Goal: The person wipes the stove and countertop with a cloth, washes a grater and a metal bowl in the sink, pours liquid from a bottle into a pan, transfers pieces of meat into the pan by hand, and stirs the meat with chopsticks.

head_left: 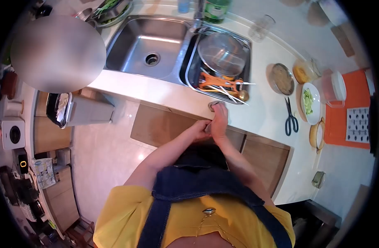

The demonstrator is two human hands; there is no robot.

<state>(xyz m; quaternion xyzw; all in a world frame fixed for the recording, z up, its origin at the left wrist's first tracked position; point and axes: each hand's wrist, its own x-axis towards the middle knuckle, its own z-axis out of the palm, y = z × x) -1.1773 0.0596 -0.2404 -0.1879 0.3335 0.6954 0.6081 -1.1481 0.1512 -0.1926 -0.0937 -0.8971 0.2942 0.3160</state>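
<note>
Both hands meet in front of my body at the counter's front edge, just below the right sink basin. My right hand (219,120) reaches forward, its fingers bent over a small round greyish thing (214,106) at the edge; its kind is too small to tell. My left hand (201,130) is closed beside the right wrist, and whatever lies between the palms is hidden. Nearest to them stands the black dish rack (189,76) in the right basin, with an upturned clear bowl (222,53), an orange-handled tool (220,81) and white chopsticks (222,91).
The left sink basin (156,45) has a drain. On the right are black scissors (291,122), a metal bowl (283,79), a white bowl of cut greens (315,111), a glass (261,29) and an orange board (342,126). A bin (88,111) stands left.
</note>
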